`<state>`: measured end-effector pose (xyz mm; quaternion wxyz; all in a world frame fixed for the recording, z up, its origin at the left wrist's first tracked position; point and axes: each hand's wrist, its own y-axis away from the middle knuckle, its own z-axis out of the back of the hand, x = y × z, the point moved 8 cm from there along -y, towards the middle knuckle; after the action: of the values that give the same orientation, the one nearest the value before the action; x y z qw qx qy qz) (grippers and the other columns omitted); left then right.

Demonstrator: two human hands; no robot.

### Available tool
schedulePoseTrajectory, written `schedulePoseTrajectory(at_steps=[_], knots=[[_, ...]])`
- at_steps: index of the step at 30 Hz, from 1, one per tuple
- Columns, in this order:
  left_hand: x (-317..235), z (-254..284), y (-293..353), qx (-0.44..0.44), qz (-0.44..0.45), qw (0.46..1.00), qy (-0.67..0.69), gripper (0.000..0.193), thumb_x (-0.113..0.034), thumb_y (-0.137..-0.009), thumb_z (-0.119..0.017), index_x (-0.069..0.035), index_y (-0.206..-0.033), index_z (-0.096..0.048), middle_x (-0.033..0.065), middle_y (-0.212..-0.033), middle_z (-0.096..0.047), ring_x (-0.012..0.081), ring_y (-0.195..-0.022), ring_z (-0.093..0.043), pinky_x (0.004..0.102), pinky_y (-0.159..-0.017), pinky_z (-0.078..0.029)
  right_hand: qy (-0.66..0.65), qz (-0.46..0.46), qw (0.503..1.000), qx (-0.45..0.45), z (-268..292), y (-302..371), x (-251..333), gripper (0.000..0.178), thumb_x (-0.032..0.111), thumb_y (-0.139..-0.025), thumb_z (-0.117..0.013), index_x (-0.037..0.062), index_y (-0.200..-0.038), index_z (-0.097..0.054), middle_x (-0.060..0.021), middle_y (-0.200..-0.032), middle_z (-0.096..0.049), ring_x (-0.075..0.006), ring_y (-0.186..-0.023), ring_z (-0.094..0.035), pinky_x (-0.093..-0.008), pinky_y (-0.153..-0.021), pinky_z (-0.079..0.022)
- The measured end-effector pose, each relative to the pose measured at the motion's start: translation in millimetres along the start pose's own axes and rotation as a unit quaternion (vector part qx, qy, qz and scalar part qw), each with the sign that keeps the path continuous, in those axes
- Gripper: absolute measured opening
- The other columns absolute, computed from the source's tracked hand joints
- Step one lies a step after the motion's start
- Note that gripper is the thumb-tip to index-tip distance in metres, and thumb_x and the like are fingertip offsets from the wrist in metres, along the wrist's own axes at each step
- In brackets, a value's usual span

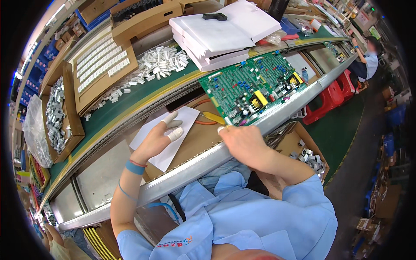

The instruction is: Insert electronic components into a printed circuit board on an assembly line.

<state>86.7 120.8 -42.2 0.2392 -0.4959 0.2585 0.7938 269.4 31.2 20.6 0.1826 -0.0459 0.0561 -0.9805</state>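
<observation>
I have the left hand [157,139] over a white sheet [167,157], its fingers spread well apart with nothing between them, white covers on several fingertips and a blue wristband [135,167] at the wrist. The right hand [245,142] sits at the near left corner of a green circuit board [255,86], its fingers curled in and the thumb close to them. From my distance I cannot tell whether they pinch that corner or only rest against it, since the back of the hand faces me.

The board lies to the right of the sheet, tilted across the view, its component side up, with two yellow-wrapped parts near its closer edge. Beside its left corner, between the two hands, I see a tool with a yellow handle [213,118]. A metal rail [195,164] runs along the near side of the bench, and the right forearm crosses over it.

Farther out, on a green belt [147,89], I find a loose heap of white pieces [158,65], with a cardboard box of grey parts [56,119] to the left and a stack of white panels [216,37] behind the board. Another box of metal parts [310,160] stands at lower right, below the rail.
</observation>
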Motion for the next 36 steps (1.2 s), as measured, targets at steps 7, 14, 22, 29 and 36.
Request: schedulePoseTrajectory(at_steps=[7, 14, 22, 29, 36], knots=[[22, 14, 28, -0.002, 0.063, 0.998, 0.017, 0.065, -0.027, -0.095, -0.061, 0.002, -0.146, -0.033, 0.0175, -0.131, -0.056, 0.0242, -0.12, -0.054, 0.0338, -0.104, -0.041, 0.058, -0.114, 0.992, -0.003, 6, 12, -74, 0.013, 0.005, -0.08, -0.051, 0.0071, -0.088, -0.06, -0.0131, -0.077, -0.066, -0.0324, -0.069, -0.067, -0.0451, -0.056, -0.051], [31, 15, 46, 0.002, 0.069, 0.997, 0.044, 0.059, -0.023, -0.094, -0.062, 0.002, -0.143, -0.039, 0.0168, -0.129, -0.058, 0.0227, -0.12, -0.055, 0.0326, -0.103, -0.041, 0.13, -0.206, 0.97, 0.005, 7, 21, -141, 0.022, 0.003, -0.079, -0.051, 0.0103, -0.095, -0.066, -0.0144, -0.082, -0.069, -0.0331, -0.078, -0.068, -0.0459, -0.065, -0.053], [29, 10, 48, 0.015, 0.028, 0.998, -0.052, 0.05, -0.023, -0.093, -0.062, 0.001, -0.134, -0.05, 0.0198, -0.125, -0.061, 0.0259, -0.117, -0.058, 0.0326, -0.101, -0.044, 0.145, -0.277, 0.949, 0.044, 16, 14, -195, 0.025, 0.007, -0.083, -0.051, 0.0107, -0.104, -0.064, -0.0202, -0.089, -0.068, -0.0403, -0.086, -0.065, -0.0527, -0.074, -0.05], [30, -1, 30, 0.03, -0.035, 0.997, -0.054, 0.049, -0.006, -0.08, -0.06, -0.001, -0.128, -0.056, 0.0213, -0.116, -0.065, 0.0314, -0.107, -0.063, 0.0358, -0.094, -0.048, 0.205, -0.272, 0.94, 0.004, 0, 47, -334, 0.02, 0.017, -0.09, -0.051, 0.0124, -0.103, -0.065, -0.0208, -0.091, -0.068, -0.0412, -0.085, -0.065, -0.0542, -0.072, -0.05], [20, 1, 52, 0.014, -0.017, 0.985, -0.173, 0.045, -0.011, -0.08, -0.061, -0.002, -0.123, -0.06, 0.0219, -0.106, -0.067, 0.0369, -0.099, -0.064, 0.0418, -0.086, -0.05, 0.179, -0.302, 0.936, 0.0, 11, 29, -369, 0.019, 0.013, -0.088, -0.053, 0.0102, -0.102, -0.066, -0.0185, -0.093, -0.069, -0.0394, -0.087, -0.066, -0.05, -0.073, -0.051]])
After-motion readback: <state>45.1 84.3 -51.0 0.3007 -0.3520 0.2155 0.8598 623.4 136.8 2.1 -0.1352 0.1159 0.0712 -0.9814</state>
